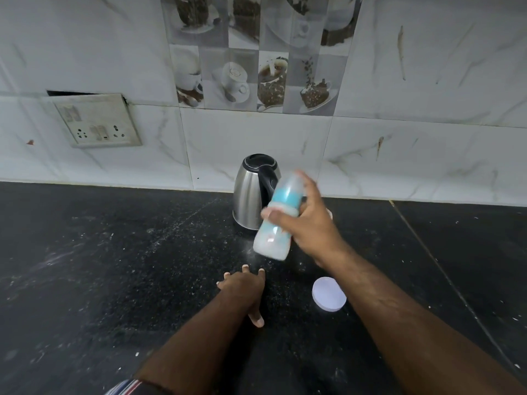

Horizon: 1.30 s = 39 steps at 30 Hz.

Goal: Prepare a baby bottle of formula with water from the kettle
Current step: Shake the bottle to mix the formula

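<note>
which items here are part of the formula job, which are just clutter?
Job:
- bottle, gripped and tilted in the right hand
- kettle, standing on the counter behind it
- white lid, lying flat; probably the formula tin's

Lying about:
- wall socket plate
- left hand, resting flat on the counter, idle

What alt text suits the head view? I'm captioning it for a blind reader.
The right hand holds a tilted, blurred baby bottle of white liquid above a black counter, in front of a steel kettle. The left hand rests flat on the counter, beside a white round lid.
</note>
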### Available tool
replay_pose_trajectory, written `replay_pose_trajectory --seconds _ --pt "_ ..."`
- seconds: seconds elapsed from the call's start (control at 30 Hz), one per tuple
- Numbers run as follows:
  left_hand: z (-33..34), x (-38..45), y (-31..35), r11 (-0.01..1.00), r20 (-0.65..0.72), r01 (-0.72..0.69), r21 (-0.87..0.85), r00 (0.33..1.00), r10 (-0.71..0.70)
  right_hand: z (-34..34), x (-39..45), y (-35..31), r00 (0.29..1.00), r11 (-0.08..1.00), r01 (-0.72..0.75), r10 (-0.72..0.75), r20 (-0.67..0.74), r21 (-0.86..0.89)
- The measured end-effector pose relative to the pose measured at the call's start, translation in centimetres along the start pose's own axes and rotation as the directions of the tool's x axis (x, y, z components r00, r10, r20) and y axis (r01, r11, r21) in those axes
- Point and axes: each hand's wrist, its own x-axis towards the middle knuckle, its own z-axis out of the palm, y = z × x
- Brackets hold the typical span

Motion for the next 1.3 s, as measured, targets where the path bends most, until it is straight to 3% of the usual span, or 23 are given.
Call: replay_pose_trajectory --seconds 0.07,0.13,0.2,0.3,0.33,0.47,0.5,0.6,0.63,0.7,0.73,0.77,0.87,0.9,0.97,1.03,1.1,1.17,1.23,1.3 --pt "0.0 0.0 0.0 1.000 0.002 0.001 0.001 1.000 -0.001 0.1 -0.1 -0.1 1.000 1.000 0.012 -0.012 -0.005 -0.019" --pt "0.0 -0.1 -0.1 1.000 -0.014 -0.003 0.000 1.000 0.003 -1.0 1.2 -1.3 0.979 0.972 0.077 -0.031 -0.201 0.224" --pt "0.1 -0.3 -0.1 1.000 -0.019 0.000 -0.005 1.000 0.000 -1.5 1.4 -1.6 0.952 0.961 0.129 -0.052 -0.300 0.244" --pt "-0.3 -0.7 0.1 1.000 0.001 0.006 -0.005 1.000 -0.006 -0.9 -0.4 0.1 0.999 1.000 -0.024 0.024 -0.045 0.000" --pt "-0.5 -0.8 0.2 1.000 0.007 0.005 -0.005 1.000 -0.005 -1.0 -0.6 0.1 0.999 0.999 -0.032 0.032 -0.031 -0.008" --pt "-0.5 -1.0 0.2 1.000 -0.003 0.005 -0.009 1.000 -0.005 -2.0 1.1 -1.6 0.958 0.955 0.119 -0.038 -0.285 0.271" --pt "-0.5 -1.0 0.2 1.000 -0.006 0.004 -0.008 1.000 -0.004 -1.8 0.8 -1.5 0.964 0.960 0.099 -0.028 -0.265 0.261" --pt "-0.4 -1.0 0.2 1.000 -0.003 0.000 0.008 1.000 0.000 -0.7 -0.8 -0.2 0.999 1.000 -0.011 0.011 -0.043 0.014" --pt "-0.4 -0.9 0.2 1.000 -0.007 0.000 0.008 1.000 0.000 -0.9 -0.6 -0.3 0.998 1.000 0.013 -0.012 -0.056 0.027" --pt "-0.3 -0.8 0.1 1.000 -0.018 -0.001 0.005 1.000 0.001 -1.7 0.6 -1.4 0.975 0.962 0.087 -0.028 -0.221 0.260" --pt "-0.3 -0.9 0.2 1.000 -0.019 -0.002 0.002 1.000 0.002 -1.9 0.9 -1.5 0.964 0.949 0.107 -0.026 -0.265 0.295" --pt "-0.4 -0.9 0.1 1.000 -0.018 -0.003 0.000 1.000 0.003 -1.8 0.7 -1.5 0.971 0.952 0.083 -0.011 -0.239 0.293" --pt "-0.5 -1.2 0.2 1.000 -0.003 0.003 -0.010 1.000 -0.003 -0.9 -0.5 -0.8 0.999 1.000 -0.027 0.027 -0.021 0.005" --pt "-0.5 -1.2 0.2 1.000 -0.007 0.002 -0.011 1.000 -0.002 -1.1 -0.2 -1.1 0.999 1.000 0.005 -0.004 -0.038 0.010" --pt "-0.5 -1.3 0.2 1.000 -0.021 0.000 -0.010 1.000 0.000 -2.0 1.0 -2.6 0.982 0.962 0.098 -0.052 -0.184 0.255" --pt "-0.4 -1.5 0.2 1.000 -0.026 -0.002 -0.010 1.000 0.001 -2.2 1.2 -2.8 0.972 0.944 0.124 -0.054 -0.229 0.306" --pt "-0.5 -1.5 0.2 1.000 -0.022 -0.002 0.000 1.000 0.002 -1.4 0.1 -2.0 0.997 0.996 -0.001 0.008 -0.078 0.089" --pt "-0.5 -1.5 0.2 1.000 -0.022 -0.003 0.004 1.000 0.003 -1.2 -0.1 -1.7 1.000 1.000 -0.010 0.011 -0.025 0.015" --pt "-0.5 -1.5 0.3 1.000 -0.029 -0.004 0.005 1.000 0.004 -1.8 0.9 -3.0 0.987 0.971 0.063 -0.026 -0.159 0.230" --pt "-0.4 -1.5 0.2 1.000 -0.030 -0.004 -0.001 1.000 0.004 -1.8 1.2 -3.0 0.975 0.945 0.101 -0.031 -0.220 0.312"
